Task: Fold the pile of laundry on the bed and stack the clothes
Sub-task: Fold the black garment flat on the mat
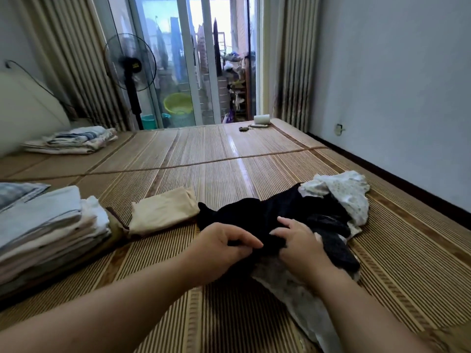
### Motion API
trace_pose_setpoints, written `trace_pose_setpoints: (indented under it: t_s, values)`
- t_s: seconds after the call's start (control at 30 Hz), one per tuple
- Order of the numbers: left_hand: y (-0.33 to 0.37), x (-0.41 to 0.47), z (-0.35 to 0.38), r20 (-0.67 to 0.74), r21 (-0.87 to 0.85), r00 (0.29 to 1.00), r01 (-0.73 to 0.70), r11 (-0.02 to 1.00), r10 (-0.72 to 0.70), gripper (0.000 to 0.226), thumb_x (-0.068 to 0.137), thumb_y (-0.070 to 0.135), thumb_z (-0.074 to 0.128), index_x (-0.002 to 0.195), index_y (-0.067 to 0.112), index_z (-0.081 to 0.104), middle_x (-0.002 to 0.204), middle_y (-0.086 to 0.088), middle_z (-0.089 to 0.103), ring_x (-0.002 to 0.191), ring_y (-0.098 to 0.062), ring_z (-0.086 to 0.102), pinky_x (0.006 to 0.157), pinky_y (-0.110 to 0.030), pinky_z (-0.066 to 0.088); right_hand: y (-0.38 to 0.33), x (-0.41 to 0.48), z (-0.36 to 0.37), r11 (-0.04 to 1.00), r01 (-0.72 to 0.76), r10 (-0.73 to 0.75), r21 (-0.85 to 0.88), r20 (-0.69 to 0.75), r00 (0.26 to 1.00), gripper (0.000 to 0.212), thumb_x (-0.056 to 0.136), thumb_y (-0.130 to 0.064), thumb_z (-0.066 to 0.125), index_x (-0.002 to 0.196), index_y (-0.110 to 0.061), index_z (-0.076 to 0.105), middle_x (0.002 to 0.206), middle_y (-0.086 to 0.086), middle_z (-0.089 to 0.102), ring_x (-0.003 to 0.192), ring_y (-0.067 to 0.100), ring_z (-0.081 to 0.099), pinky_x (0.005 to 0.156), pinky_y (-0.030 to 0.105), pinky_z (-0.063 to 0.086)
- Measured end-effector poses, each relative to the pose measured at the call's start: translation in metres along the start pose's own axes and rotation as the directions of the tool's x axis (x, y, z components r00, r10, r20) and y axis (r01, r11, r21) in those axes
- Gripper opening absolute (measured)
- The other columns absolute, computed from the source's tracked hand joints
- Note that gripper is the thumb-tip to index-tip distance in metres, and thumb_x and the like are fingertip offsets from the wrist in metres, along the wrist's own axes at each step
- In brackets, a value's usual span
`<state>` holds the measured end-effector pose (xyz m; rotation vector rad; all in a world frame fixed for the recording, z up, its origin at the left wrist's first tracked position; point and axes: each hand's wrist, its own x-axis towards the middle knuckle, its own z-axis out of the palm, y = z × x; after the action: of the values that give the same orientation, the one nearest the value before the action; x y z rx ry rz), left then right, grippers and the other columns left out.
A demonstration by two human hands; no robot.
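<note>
A black garment (254,212) lies crumpled on the bamboo mat (204,161) of the bed, on top of a small pile with a white floral garment (344,192) and a dark grey piece (336,250). My left hand (224,245) pinches the black garment's near edge. My right hand (300,243) grips the same cloth right beside it. A pale grey garment (293,289) lies under my right forearm. A folded cream garment (163,212) sits to the left. A tall stack of folded clothes (46,230) stands at the far left.
Another folded stack (74,141) lies at the back left by the headboard. A white roll (262,119) and small items sit at the mat's far edge. A standing fan (131,64) and glass doors are beyond the bed. A wall runs along the right.
</note>
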<state>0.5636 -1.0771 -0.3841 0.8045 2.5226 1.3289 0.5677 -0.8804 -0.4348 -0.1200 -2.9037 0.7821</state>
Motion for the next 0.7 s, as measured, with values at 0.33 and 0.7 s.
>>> trace_pose_setpoints:
  t_s: [0.33,0.7]
  values:
    - [0.056,-0.056,-0.148,-0.252,0.278,0.958,-0.064,0.958,0.137,0.038,0.090,0.003,0.060,0.089,0.040,0.065,0.077,0.024,0.067,0.076,0.004,0.062,0.070,-0.012,0.045,-0.025,-0.002,-0.047,0.981,-0.118,0.173,0.152,-0.428,0.887,0.017,0.085,-0.018,0.055,0.100,-0.021,0.061,0.102,0.011,0.069,0.095,0.034,0.061,0.087,0.043,0.046]
    - [0.096,-0.091,-0.287,-0.579,0.583,0.774,0.174,0.793,0.256,0.029,0.090,0.006,0.061,0.117,0.016,0.067,0.099,-0.005,0.065,0.087,-0.020,0.055,0.074,-0.028,0.036,-0.164,0.013,-0.238,0.975,0.070,-0.185,-0.212,-0.587,0.788,0.025,0.082,-0.011,0.054,0.099,-0.016,0.072,0.103,0.012,0.068,0.097,0.033,0.060,0.078,0.033,0.045]
